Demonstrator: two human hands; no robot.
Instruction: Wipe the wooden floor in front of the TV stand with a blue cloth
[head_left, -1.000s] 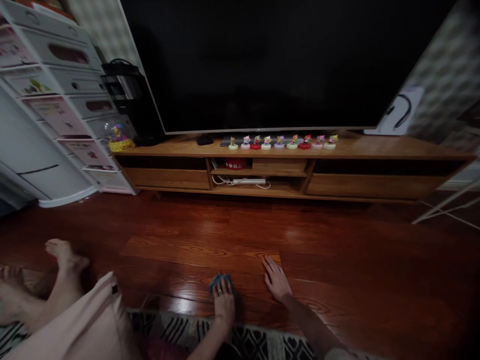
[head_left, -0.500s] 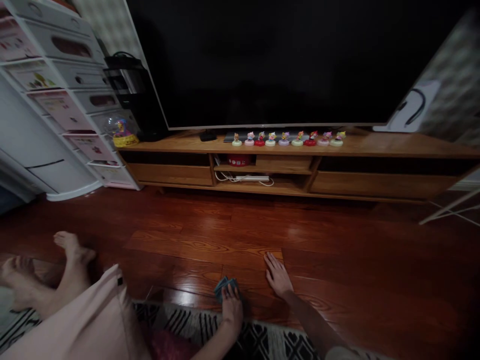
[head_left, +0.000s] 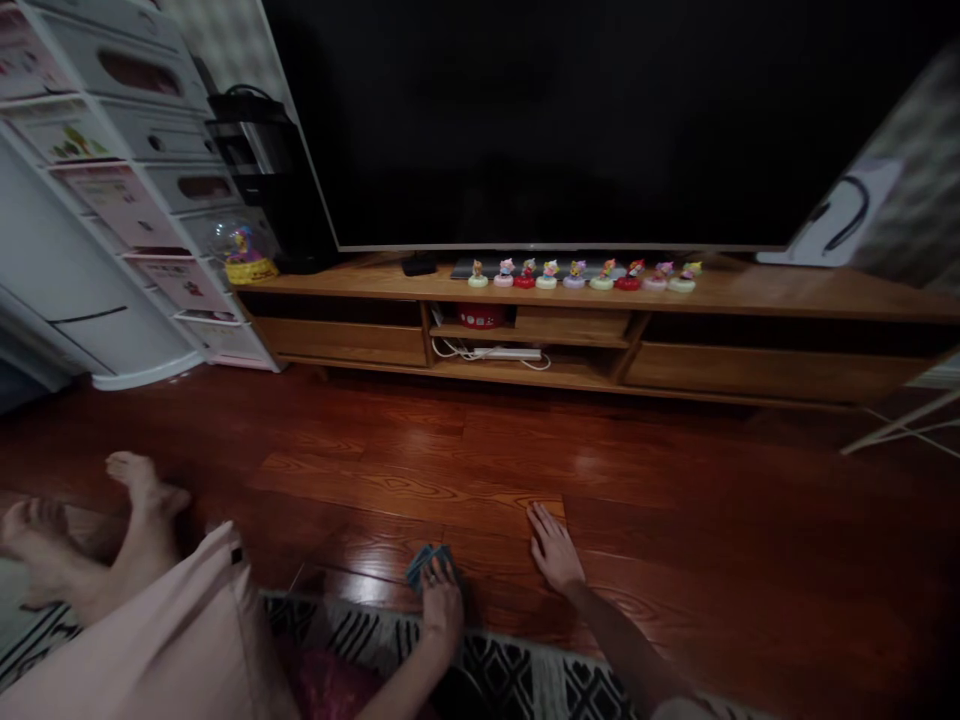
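My left hand (head_left: 441,603) is on the floor near the rug's edge, fingers bent over a small blue-green bunch with angular edges (head_left: 421,566). Whether this is a stack of cards or a folded cloth I cannot tell; the fingers cover part of it. To the right, my right hand (head_left: 553,550) lies flat on the reddish wooden floor (head_left: 480,475) with its fingers stretched out. Nothing is under or in it that I can see.
Ahead stands a low wooden TV cabinet (head_left: 352,342) bearing several small figurines (head_left: 575,276) and a large television (head_left: 540,130). A pink cushion (head_left: 161,640), bare feet (head_left: 142,480) and a patterned rug (head_left: 360,632) are at the lower left and front.
My left hand has slid a little to the left along the floor, and the blue-green bunch has moved with it. My right hand stays in place.
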